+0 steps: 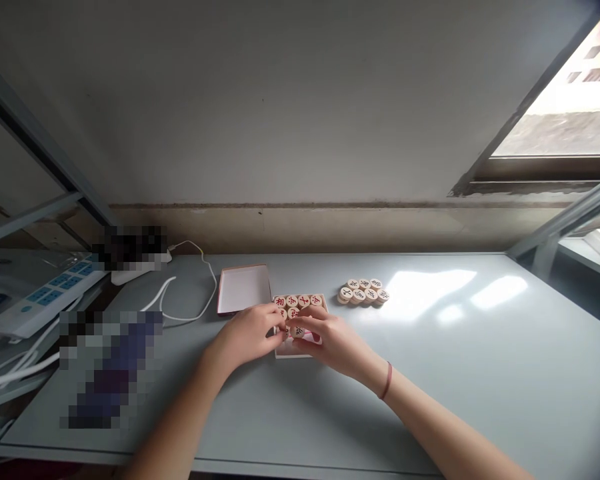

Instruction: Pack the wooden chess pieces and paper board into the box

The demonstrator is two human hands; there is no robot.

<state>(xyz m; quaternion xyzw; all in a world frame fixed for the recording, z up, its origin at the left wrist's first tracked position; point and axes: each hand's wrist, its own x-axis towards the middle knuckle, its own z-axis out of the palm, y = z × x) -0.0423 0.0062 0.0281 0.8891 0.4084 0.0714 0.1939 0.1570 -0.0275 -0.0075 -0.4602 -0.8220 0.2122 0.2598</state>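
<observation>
A shallow white box (300, 356) on the desk holds rows of round Chinese chess pieces, the back rows marked in red. Over its front part my right hand (333, 340) has thumb and fingers closed around a black-marked Chinese chess piece (297, 331). My left hand (253, 331) reaches in at the box's left side, its thumb and fingertips curled about the edge of another piece, partly hidden by the fingers. Right of the box stand stacked black-marked Chinese chess pieces (364, 292) in two rows. The box's lid (244, 290) lies behind my left hand.
A white power strip (45, 300) and white cables (187, 319) lie at the desk's left. A blurred-out dark blue item (117, 373) is at the front left. The wall (300, 230) borders the desk's back, and metal frame posts (545, 257) stand at both sides.
</observation>
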